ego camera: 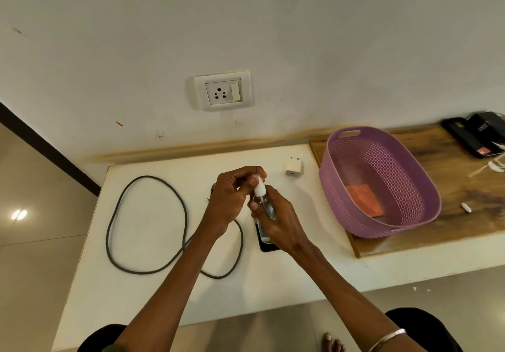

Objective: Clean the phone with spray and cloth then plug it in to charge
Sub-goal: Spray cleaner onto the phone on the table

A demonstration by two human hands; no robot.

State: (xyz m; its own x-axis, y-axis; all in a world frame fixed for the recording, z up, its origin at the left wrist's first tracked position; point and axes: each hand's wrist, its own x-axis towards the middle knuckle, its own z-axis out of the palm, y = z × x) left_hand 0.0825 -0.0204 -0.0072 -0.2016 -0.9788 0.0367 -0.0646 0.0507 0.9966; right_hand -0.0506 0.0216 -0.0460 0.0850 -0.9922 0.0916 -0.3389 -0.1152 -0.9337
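My right hand grips a small clear spray bottle by its body, held above the white table. My left hand pinches the bottle's white cap at the top. Under the bottle lies a black phone, mostly hidden by my right hand. An orange cloth lies inside the purple basket. A dark charging cable loops over the table's left half. A white charger adapter sits near the wall, and a wall socket is above it.
The purple basket stands on a wooden board at the right. Black devices and white cables lie at the far right. A small white item rests on the wood. My knees and a bare foot show below the table edge.
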